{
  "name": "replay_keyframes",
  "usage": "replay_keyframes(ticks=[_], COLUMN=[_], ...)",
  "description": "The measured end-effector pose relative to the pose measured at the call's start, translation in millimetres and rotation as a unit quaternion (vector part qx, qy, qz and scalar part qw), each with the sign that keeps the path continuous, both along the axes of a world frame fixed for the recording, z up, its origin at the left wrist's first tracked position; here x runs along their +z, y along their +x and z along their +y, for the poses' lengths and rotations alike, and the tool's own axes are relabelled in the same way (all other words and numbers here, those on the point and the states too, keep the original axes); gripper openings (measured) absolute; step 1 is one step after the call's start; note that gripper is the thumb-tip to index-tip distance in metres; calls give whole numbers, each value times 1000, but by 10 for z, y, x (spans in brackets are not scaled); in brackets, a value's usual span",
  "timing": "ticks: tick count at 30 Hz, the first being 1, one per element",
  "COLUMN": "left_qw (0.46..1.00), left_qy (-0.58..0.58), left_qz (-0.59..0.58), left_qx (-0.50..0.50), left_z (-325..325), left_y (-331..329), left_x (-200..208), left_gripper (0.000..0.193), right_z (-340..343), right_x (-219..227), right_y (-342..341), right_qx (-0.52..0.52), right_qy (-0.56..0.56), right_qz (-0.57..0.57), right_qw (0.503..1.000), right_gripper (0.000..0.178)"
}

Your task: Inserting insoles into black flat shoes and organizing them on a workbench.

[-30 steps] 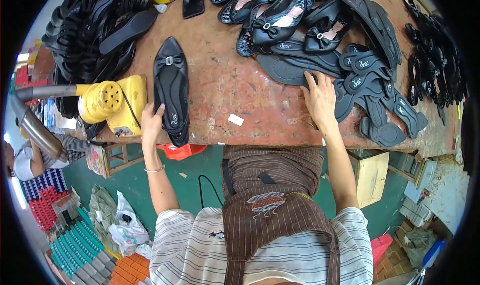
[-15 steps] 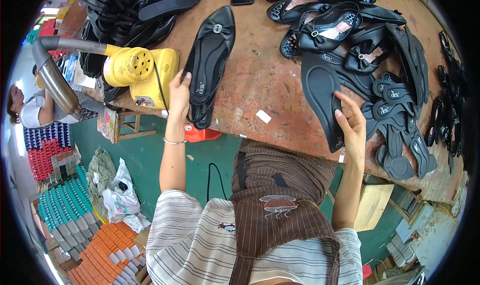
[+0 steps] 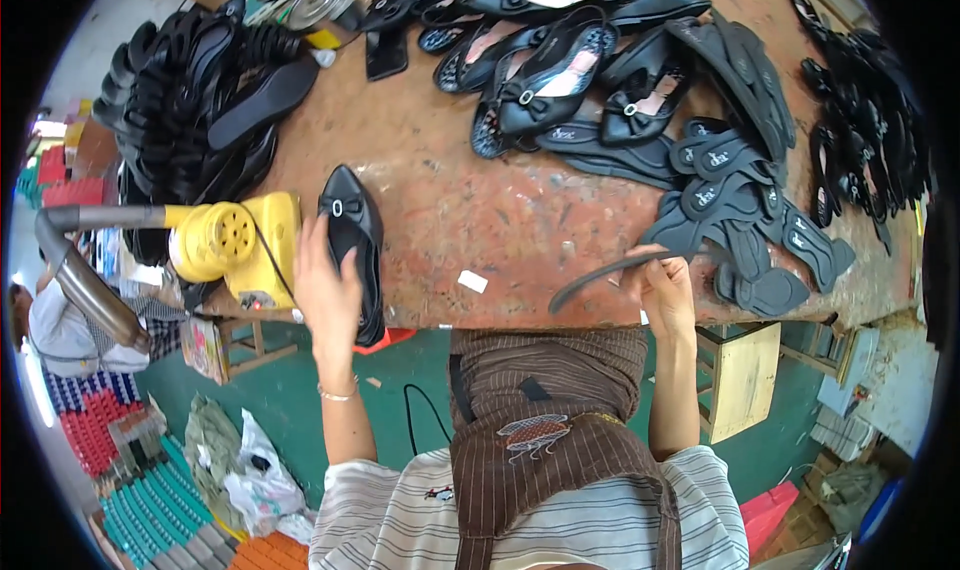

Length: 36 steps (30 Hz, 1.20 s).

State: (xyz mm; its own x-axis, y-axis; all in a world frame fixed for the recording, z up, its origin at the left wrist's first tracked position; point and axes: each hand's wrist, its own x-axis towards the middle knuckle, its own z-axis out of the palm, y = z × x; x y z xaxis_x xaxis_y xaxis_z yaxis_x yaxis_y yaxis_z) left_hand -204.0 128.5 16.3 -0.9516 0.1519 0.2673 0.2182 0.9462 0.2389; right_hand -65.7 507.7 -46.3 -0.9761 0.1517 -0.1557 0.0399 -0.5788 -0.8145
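A black pointed flat shoe with a bow and buckle (image 3: 345, 205) lies on the table, toe pointing away from me. My left hand (image 3: 326, 288) rests against its left side, fingers stretched out and thumb apart over the shoe's opening. Above the front of the table, a dark insole (image 3: 598, 277) is turned nearly edge-on and bends in a shallow curve. My right hand (image 3: 664, 280) pinches its right end between thumb and fingers.
A yellow blower machine with a metal pipe (image 3: 236, 235) stands left. Behind it are piled black shoes (image 3: 190, 90). Finished-looking bow shoes (image 3: 555, 80) and stacked insoles (image 3: 735, 200) cover the right side. A phone (image 3: 387, 55) and white paper piece (image 3: 472, 281) lie between.
The shoe has come nearer to me and lies flatter on the table. My left hand has loosened from its heel and shifted to its side. The insole has turned from face-on to edge-on.
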Motion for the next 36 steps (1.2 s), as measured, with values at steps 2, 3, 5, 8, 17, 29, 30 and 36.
replay_keyframes(ticks=[2,3,5,8,17,29,30,36], left_qw=[979,952,908,891,871,955,965,866], left_qy=[-1,7,-13,-74,85,186,192,450], left_qz=[39,24,-26,108,-251,-25,11,-210], left_qx=[-201,-307,-417,-434,-412,-230,-177,62], left_z=[603,916,1482,1946,1802,1371,1164,520], left_y=[-348,-517,-835,-1328,8,1150,1109,792], left_x=[128,145,41,-380,400,-466,-461,-791], left_gripper=[53,60,67,65,44,43,36,40], right_z=[-14,-47,-178,-269,19,-202,-325,-1069], right_x=[-13,-44,372,405,-20,559,509,-4], right_y=[79,120,105,178,376,-91,-119,-504], right_qx=[-51,-89,-63,-74,-141,88,98,107], right_qy=[18,15,47,-72,-159,731,733,674], right_qz=[-39,-52,-114,-82,-13,92,106,191], right_qw=[998,995,990,991,977,670,665,706], right_gripper=[21,17,19,38,67,51,48,31])
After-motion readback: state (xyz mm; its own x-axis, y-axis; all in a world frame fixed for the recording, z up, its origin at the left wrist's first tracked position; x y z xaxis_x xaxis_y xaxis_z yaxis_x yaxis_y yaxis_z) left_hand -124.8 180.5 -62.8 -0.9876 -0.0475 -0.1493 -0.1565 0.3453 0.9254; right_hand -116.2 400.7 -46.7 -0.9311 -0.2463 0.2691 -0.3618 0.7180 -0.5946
